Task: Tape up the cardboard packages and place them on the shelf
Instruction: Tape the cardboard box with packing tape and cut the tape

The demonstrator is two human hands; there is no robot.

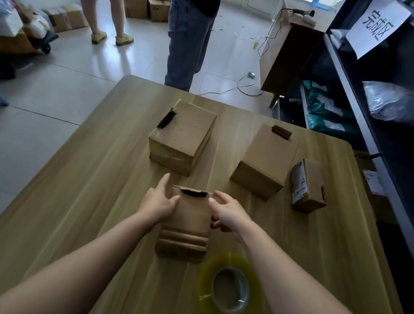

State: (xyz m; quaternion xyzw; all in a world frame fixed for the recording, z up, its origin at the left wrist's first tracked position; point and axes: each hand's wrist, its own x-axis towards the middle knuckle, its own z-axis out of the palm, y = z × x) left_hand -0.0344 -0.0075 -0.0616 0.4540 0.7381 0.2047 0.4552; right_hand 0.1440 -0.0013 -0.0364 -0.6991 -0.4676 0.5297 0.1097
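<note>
From the head camera, a small cardboard box (185, 221) stands on the wooden bench (67, 192), near its front edge and between the two hands. The left hand (159, 203) grips the box's left side, thumb on the top face and fingers (165, 182) reaching along the far edge. The right hand (227, 214) holds the right side, thumb on top and fingers (215, 225) curled round the wall. A dark strip runs along the box's far top edge.

A roll of clear yellowish tape (229, 291) lies flat just beside the box, to its near right. Farther back sit a large box (182, 136), a second box (264, 161) and a little labelled box (308, 186), each apart from the others. A dark shelf (362, 97) stands along the bench's right side, bearing a paper sign (378, 24).
</note>
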